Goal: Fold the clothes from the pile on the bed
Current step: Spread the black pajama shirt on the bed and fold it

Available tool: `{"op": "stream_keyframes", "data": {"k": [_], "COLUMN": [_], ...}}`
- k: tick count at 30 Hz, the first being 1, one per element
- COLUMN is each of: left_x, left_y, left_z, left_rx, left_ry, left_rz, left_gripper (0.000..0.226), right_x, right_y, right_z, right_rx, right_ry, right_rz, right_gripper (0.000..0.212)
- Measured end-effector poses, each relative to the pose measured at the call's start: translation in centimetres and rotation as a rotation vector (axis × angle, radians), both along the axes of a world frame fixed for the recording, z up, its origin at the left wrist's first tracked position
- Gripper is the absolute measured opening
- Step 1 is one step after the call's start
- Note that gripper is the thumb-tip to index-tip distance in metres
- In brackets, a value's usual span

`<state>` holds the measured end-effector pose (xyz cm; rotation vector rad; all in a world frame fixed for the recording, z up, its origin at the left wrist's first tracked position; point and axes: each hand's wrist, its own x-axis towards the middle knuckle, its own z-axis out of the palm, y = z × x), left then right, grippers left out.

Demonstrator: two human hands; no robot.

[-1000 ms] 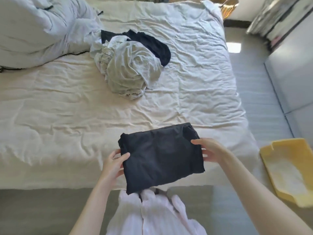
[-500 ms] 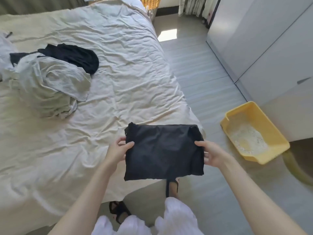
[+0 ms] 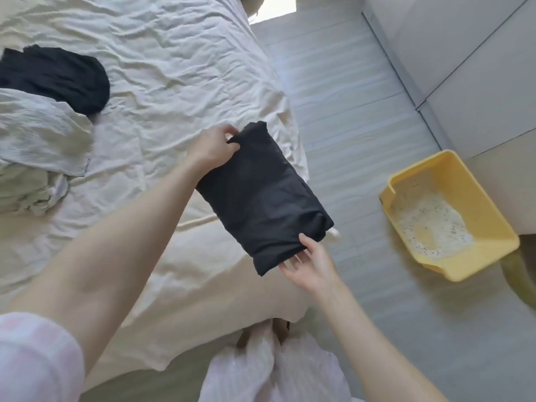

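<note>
Gripping folded black garment [image 3: 261,195] at far corner: left hand [image 3: 213,149], fingers curled. Right hand [image 3: 309,265] supports near edge, fingers straight, over bed [image 3: 174,68] corner.

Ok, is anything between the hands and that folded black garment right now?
No. The left hand pinches the folded black garment at its far corner, and the right hand touches its near edge with straight fingers. Both are in direct contact; nothing visible lies between.

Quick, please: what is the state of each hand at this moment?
Left hand: grips the far corner of the folded black garment.
Right hand: fingers straight, supporting the garment's near end.
</note>
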<state>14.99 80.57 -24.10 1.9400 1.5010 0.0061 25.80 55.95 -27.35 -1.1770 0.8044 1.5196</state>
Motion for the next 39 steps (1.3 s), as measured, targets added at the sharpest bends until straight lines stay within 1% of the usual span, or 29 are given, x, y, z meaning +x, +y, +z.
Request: {"op": "stream_keyframes", "data": {"k": [1,3,5,7,9,11,13,14,16,17,18,20,23,25,27,30,32,34,36,37,39], "left_x": [0.8,1.7,1.4,0.1,-1.6,-2.9,-3.7,-4.0,-4.1,-4.0,-3.9,-3.4,-2.9,-3.0,-3.5,-4.3,-4.9,-5.6,-6.6,-7.2,-8.6], "left_y": [0.7,0.8,-0.6,-2.7,-4.5,-5.4,-5.3,-4.9,-3.9,-3.4,-3.0,-2.2,-0.8,0.3,1.0,-0.5,-2.7,-4.7,-6.6,-7.6,-9.3], "left_z": [-1.4,-3.9,-6.4,-8.6,-10.5,-12.2,-13.8,-14.7,-16.3,-17.0,-17.6,-18.4,-18.1,-17.4,-16.9,-16.8,-16.9,-16.6,-15.4,-14.4,-11.8], "left_rx": [0.009,0.009,-0.023,-0.057,-0.062,-0.097,-0.215,-0.293,-0.399,-0.416,-0.41,-0.345,-0.168,-0.063,-0.074,-0.258,-0.308,-0.305,-0.291,-0.255,-0.118], "left_ry": [-0.006,-0.016,-0.03,-0.021,-0.032,-0.076,-0.141,-0.191,-0.299,-0.347,-0.386,-0.428,-0.426,-0.411,-0.387,-0.316,-0.219,-0.13,-0.025,0.031,0.102], "left_rz": [-0.011,-0.027,-0.048,-0.036,0.058,0.248,0.506,0.614,0.742,0.777,0.797,0.782,0.692,0.653,0.609,0.456,0.354,0.286,0.253,0.243,0.207], "left_gripper": [0.032,0.038,0.043,0.048,0.051,0.054,0.057,0.059,0.062,0.062,0.06,0.051,0.037,0.036,0.039,0.05,0.057,0.06,0.063,0.063,0.061], "right_x": [0.2,0.6,1.1,2.1,3.6,5.2,6.8,7.4,8.3,8.4,8.3,7.6,6.6,6.4,6.5,6.7,6.5,6.2,5.8,5.5,4.6], "right_y": [0.5,0.7,0.4,0.1,0.7,2.8,6.2,8.2,12.3,14.1,15.6,17.4,18.4,18.5,18.6,18.1,17.3,16.1,14.8,14.1,13.0], "right_z": [-1.0,-2.9,-4.5,-5.8,-6.6,-7.1,-8.1,-8.9,-10.8,-11.7,-12.5,-13.6,-14.0,-13.8,-13.5,-13.4,-13.1,-12.3,-11.0,-10.1,-7.9], "right_rx": [-0.002,-0.059,-0.137,-0.226,-0.257,-0.23,-0.139,-0.071,0.04,0.069,0.094,0.134,0.101,0.113,0.122,0.124,0.163,0.207,0.235,0.253,0.315], "right_ry": [0.01,-0.01,-0.125,-0.391,-0.717,-0.997,-1.173,-1.202,-1.177,-1.155,-1.131,-1.106,-1.16,-1.202,-1.22,-1.21,-1.249,-1.318,-1.414,-1.472,-1.582], "right_rz": [0.043,0.167,0.354,0.502,0.608,0.706,0.8,0.856,1.009,1.09,1.154,1.18,1.065,1.023,1.048,1.145,1.228,1.321,1.458,1.518,1.607], "right_gripper": [0.012,0.017,0.02,0.017,0.021,0.02,0.017,0.023,0.043,0.05,0.052,0.042,0.027,0.025,0.031,0.043,0.045,0.048,0.055,0.057,0.058]}}
